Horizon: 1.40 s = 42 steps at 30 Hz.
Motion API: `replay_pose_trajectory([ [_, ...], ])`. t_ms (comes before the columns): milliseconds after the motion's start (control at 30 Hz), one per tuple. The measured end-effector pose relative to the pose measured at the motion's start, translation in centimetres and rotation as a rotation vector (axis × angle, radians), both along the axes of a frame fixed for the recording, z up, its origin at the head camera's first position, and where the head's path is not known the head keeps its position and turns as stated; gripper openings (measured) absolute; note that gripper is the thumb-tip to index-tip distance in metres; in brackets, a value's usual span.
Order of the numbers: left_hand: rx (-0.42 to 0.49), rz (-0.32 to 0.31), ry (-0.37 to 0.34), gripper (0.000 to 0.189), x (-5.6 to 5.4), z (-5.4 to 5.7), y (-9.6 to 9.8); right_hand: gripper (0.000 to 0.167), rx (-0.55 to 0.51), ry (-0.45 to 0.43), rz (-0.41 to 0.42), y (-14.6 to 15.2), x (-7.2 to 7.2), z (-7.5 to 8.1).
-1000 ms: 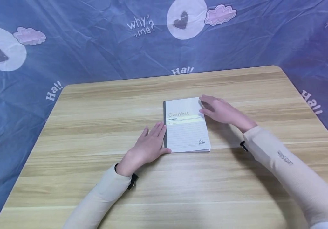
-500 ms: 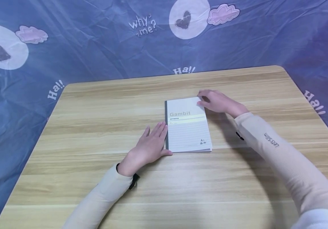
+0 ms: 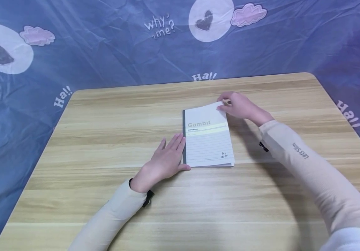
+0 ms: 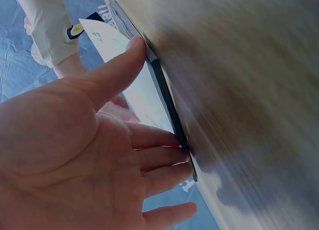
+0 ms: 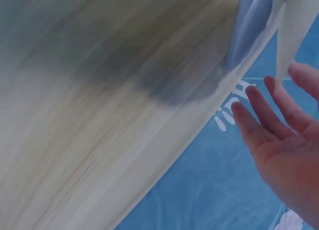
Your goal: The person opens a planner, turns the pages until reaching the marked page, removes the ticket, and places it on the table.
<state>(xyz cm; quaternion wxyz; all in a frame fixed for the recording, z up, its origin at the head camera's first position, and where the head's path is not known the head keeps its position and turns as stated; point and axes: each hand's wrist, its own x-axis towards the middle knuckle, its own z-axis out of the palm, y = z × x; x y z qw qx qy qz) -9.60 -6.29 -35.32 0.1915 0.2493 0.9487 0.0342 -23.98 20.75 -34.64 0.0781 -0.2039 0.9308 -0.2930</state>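
From my distant seat, I see a white notebook (image 3: 207,143) lying near the middle of the wood-grained bench (image 3: 104,139), its dark spine (image 4: 167,98) to the left. I have the left hand (image 3: 164,160) flat against that spine, fingers straight, gripping nothing, thumb at the nearer corner. The right hand (image 3: 241,105) is at the far right corner, where thumb and fingertip pinch the cover (image 5: 293,35), lifted clear of what lies beneath. Pale sleeves (image 3: 305,170) cover both arms. Blue printed cloth (image 3: 104,42) hangs behind.

The notebook (image 3: 208,141) is paper, the table (image 3: 114,129) wood-grained, the backdrop (image 3: 111,52) creased cloth.
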Motion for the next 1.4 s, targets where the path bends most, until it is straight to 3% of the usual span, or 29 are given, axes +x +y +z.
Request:
replay_pose_trajectory([
  [200, 0.040, 0.005, -0.011, 0.094, -0.2, -0.1, 0.0, 0.023, -0.186, -0.053, -0.118, -0.4, -0.2, 0.5],
  [400, 0.223, 0.034, 0.025, 0.093, -0.5, 0.5, 0.1, 0.038, -0.467, -0.282, -0.202, -0.9, 0.4, 1.6],
  [533, 0.400, 0.086, 0.059, 0.087, -1.0, 1.6, 0.2, 0.046, -0.695, -0.379, -0.183, -1.7, 1.0, 2.2],
  [633, 0.524, 0.148, 0.041, 0.078, -1.3, 2.9, 0.1, 0.048, -0.788, -0.401, -0.114, -2.5, 1.8, 2.6],
  [867, 0.684, 0.240, 0.018, 0.071, -1.7, 5.3, -0.5, 0.047, -0.700, -0.396, 0.115, -4.7, 4.0, 3.1],
  [1100, 0.647, 0.256, 0.077, 0.078, -1.6, 5.9, -2.1, 0.042, -0.610, -0.415, 0.244, -6.8, 5.5, 2.6],
  [1200, 0.596, 0.228, 0.115, 0.076, -1.5, 5.9, -3.4, 0.040, -0.523, -0.342, 0.264, -7.0, 5.8, 2.3],
  [1400, 0.433, 0.194, 0.224, 0.075, -0.9, 5.5, -5.8, 0.050, -0.173, -0.078, 0.301, -5.5, 6.3, 1.6],
])
